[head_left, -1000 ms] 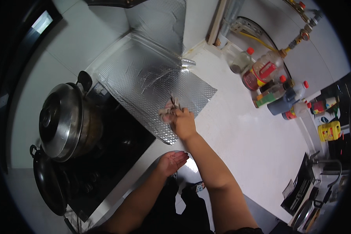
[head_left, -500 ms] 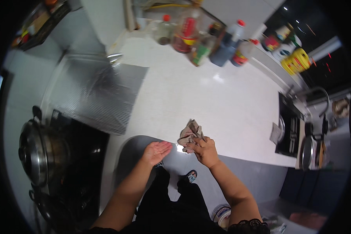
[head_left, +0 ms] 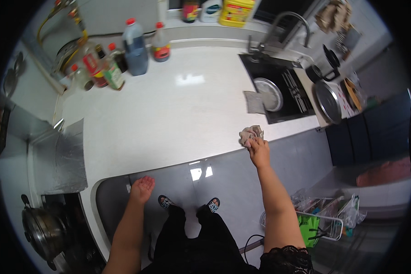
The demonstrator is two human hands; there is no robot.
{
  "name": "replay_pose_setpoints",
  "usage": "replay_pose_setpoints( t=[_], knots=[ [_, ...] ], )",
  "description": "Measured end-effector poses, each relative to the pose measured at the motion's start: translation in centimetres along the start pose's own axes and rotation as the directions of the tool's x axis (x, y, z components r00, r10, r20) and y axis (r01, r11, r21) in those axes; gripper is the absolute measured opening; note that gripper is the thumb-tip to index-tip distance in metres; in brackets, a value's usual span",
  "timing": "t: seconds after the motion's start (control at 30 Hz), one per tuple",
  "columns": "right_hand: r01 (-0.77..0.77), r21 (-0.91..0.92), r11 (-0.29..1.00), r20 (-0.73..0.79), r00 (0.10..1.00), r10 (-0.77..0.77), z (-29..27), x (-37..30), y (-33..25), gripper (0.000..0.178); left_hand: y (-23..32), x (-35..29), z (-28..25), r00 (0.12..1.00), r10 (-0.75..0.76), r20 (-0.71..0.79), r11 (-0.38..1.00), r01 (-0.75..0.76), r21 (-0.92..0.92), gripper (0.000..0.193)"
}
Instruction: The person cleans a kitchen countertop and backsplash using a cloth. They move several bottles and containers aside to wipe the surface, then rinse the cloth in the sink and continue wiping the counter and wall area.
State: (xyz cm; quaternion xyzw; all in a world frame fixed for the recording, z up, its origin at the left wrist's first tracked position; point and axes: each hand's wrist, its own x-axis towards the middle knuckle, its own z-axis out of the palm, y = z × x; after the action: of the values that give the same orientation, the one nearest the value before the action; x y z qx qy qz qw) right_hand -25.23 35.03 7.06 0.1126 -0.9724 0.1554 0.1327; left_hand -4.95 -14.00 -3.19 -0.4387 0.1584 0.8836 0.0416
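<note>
The right hand [head_left: 259,153] pinches a crumpled, stained, pinkish-grey cloth [head_left: 251,136] at the near edge of a long white desk [head_left: 178,114], to the right of its middle; whether the cloth presses on the surface is hard to tell. The left hand [head_left: 143,188] is empty, palm up with fingers relaxed, over the floor just off the near left side. Because the cloth bunches at the edge, a loose grip could let it drop to the floor. A flat grey square pad [head_left: 254,102] lies just beyond, against the left rim of the black rectangular sink [head_left: 300,115]; a wide sweep to the far right could catch it and push it in. In the sink sits a round silver metal bowl [head_left: 278,97], its contents too blurred to name. At the far left stand red-capped bottles: a large clear plastic jug [head_left: 136,57] nearly full of dark liquid, and a smaller bottle with a red-and-yellow label [head_left: 161,51] to its right. A yellow plastic jug [head_left: 236,11] on the far sill hides its contents, as does the lidded silver metal pot [head_left: 43,233] at the near left.
</note>
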Motion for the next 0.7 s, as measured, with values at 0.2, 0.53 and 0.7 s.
replay_pose_setpoints(
  t=[0.2, 0.53, 0.7],
  knots=[
    [-0.144, -0.013, 0.989, -0.011, 0.990, 0.144, -1.3, 0.4, 5.8, 0.025, -10.3, 0.3, 9.8, 0.994, -0.089, 0.061, 0.983, 0.078, 0.169, 0.026],
    [-0.440, 0.308, 0.843, -0.016, 0.884, 0.467, -3.4, 4.0, 9.8, 0.025, -24.9, 1.7, 24.7, 0.959, -0.277, 0.064, 0.920, 0.245, 0.305, 0.028],
    [-0.414, 0.051, 0.909, -0.037, 0.908, 0.416, -1.8, 1.5, 11.3, 0.027, -30.9, 4.0, 29.9, 0.936, -0.352, -0.012, 0.847, 0.324, 0.421, 0.029]
  ],
)
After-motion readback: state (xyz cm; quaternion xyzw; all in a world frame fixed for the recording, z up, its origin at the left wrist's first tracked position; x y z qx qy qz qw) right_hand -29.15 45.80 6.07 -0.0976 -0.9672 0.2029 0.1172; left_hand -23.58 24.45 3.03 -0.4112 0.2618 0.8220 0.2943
